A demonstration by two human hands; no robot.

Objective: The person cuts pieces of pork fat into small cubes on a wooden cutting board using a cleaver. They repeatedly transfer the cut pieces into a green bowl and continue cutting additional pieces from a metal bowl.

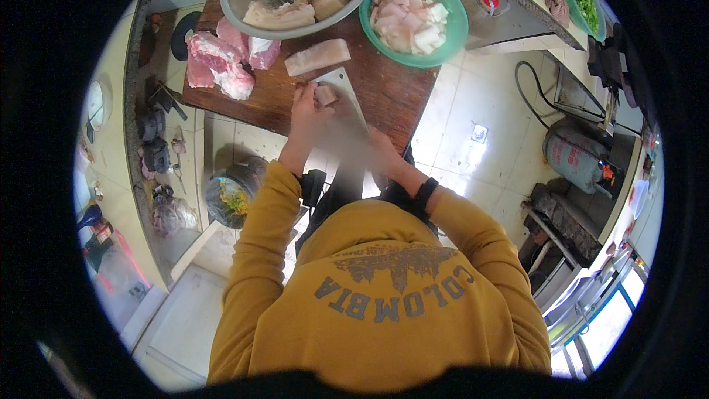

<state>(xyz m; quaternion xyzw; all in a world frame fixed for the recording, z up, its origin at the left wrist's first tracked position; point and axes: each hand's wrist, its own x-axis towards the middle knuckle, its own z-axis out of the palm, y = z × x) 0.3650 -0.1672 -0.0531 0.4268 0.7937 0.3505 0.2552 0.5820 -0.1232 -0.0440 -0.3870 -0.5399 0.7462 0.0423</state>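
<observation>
My right hand (pixel 383 149) grips a broad-bladed kitchen cleaver (pixel 347 86) near the front edge of a dark wooden table (pixel 388 94). A blurred patch hides the handle and part of the blade. Against the blade's left side, the fingers of my left hand (pixel 306 111) hold a small block of pale pork fat (pixel 325 95). Just beyond the blade tip lies a longer pale slab of pork fat (pixel 318 57). Raw pink pork pieces (pixel 221 64) lie at the table's left.
A metal basin (pixel 227 8) of pork slabs and a green plastic bowl (pixel 461 30) of cut fat pieces stand at the table's far side. A lined bin (pixel 230 199) is on the floor at left. A gas cylinder (pixel 573 152) lies under the right counter.
</observation>
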